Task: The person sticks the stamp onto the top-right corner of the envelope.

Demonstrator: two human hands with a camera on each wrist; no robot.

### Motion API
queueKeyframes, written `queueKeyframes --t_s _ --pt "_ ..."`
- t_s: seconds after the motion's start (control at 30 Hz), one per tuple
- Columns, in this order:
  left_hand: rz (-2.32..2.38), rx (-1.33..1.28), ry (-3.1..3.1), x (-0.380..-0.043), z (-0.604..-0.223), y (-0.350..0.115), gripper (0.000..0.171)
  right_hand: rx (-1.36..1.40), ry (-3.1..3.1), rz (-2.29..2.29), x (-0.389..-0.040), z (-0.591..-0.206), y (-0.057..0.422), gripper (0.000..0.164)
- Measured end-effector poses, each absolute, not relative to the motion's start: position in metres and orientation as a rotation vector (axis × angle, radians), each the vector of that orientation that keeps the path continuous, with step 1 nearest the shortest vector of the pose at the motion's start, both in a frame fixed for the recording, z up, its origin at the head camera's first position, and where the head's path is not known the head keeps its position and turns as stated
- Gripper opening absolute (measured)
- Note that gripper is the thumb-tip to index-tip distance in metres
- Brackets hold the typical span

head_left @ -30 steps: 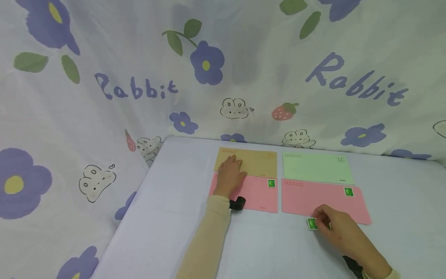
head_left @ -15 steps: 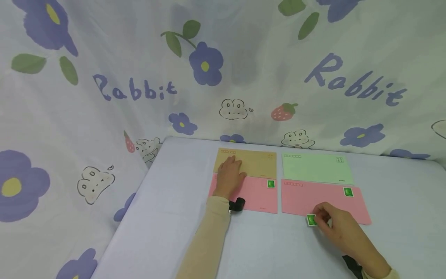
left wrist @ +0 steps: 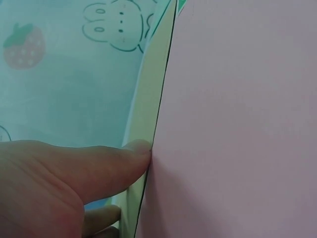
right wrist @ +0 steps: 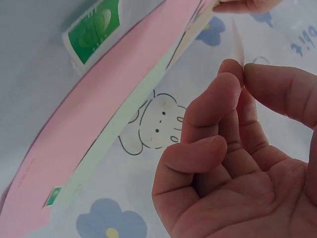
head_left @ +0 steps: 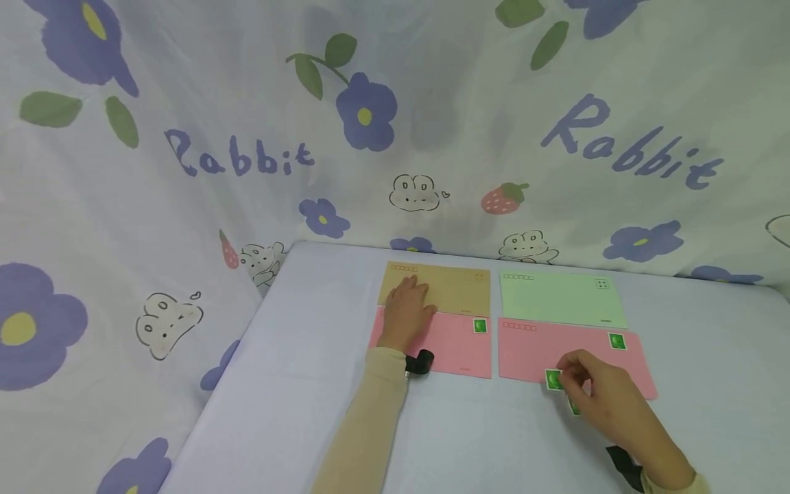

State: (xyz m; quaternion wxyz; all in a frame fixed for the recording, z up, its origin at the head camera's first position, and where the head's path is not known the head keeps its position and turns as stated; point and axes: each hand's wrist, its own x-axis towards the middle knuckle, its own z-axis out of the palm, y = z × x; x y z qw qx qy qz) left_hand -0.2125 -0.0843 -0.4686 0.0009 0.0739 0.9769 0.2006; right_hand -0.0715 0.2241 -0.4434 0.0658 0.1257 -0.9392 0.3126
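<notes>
My left hand (head_left: 406, 314) rests on the tan envelope (head_left: 459, 291), its wrist over the left pink envelope (head_left: 459, 350). In the left wrist view the thumb (left wrist: 116, 166) lies along the seam between those two envelopes. My right hand (head_left: 605, 398) pinches a green stamp (head_left: 553, 379) by its edge between thumb and index finger, over the near edge of the right pink envelope (head_left: 537, 346). Seen edge-on in the right wrist view, that held stamp (right wrist: 238, 44) looks thin and pale. Another stamp (head_left: 575, 407) lies on the table, partly hidden under the right hand.
Behind the right pink envelope lies a light green envelope (head_left: 555, 298) with a printed stamp box. Both pink envelopes bear a green stamp at the upper right: a left one (head_left: 480, 326) and a right one (head_left: 616, 341). A patterned cloth (head_left: 370, 171) hangs behind the white table (head_left: 296, 398).
My right hand has risen slightly away from the table's front with the stamp, uncovering part of the other stamp beneath it. The left hand has stayed in place.
</notes>
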Motion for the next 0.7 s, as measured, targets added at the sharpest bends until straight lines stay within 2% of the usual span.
queueKeyframes --t_s 0.7 --pt "0.675 0.226 3.053 -0.211 -0.466 -0.084 0.048 0.313 -2.822 0.943 -0.088 -0.430 0.223 0.006"
